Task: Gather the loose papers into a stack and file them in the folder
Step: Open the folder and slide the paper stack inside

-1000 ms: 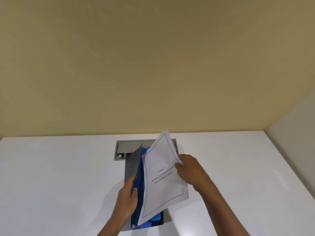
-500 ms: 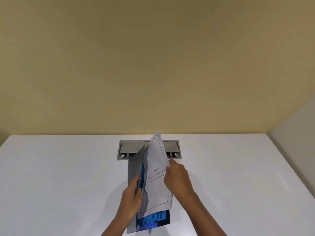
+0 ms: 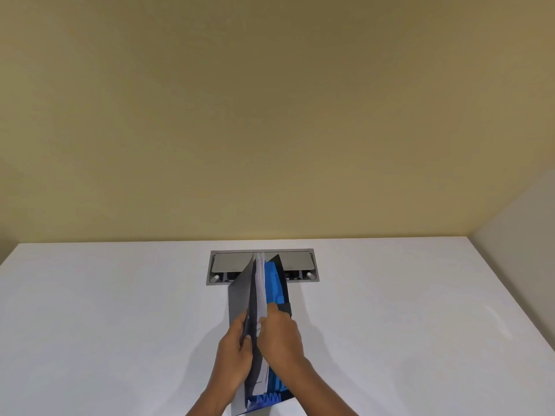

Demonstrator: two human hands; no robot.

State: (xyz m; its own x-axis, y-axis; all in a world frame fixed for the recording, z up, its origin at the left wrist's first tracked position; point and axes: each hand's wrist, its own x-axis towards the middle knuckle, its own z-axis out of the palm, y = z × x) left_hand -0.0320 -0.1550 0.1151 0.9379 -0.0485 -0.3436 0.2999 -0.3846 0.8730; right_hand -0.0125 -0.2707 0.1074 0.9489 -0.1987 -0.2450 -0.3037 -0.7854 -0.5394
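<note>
- The folder (image 3: 264, 340), an expanding file with blue accordion pockets (image 3: 274, 283), stands on its lower edge on the white surface (image 3: 120, 325), opened toward the person.
- The left hand (image 3: 232, 360) is clamped on the grey front cover (image 3: 238, 295), pulling it away to the left so a pocket gapes.
- The right hand (image 3: 279, 337) is closed on the papers (image 3: 260, 283), which stand nearly edge-on between the grey cover and the blue pockets, partly down inside.
- The two hands sit close together, almost touching, with the sheets between them.
- No other loose sheets lie on the surface that I can see, so filing looks like the last step, and it is well along.
- What could go wrong, to my eye: the bottom edge of the papers could catch on an accordion fold and crumple if they are pushed down at a slant.
- If the left hand eases off the cover, the pocket would likely close on the sheets and leave them sticking out at the top.
- The folder rests only on its narrow edge; a hard downward push might tip it or make it slide toward the recessed metal cable box (image 3: 262, 267) just behind it.
- I cannot tell how many sheets are held; a thin one could slip into a neighbouring pocket.
</note>
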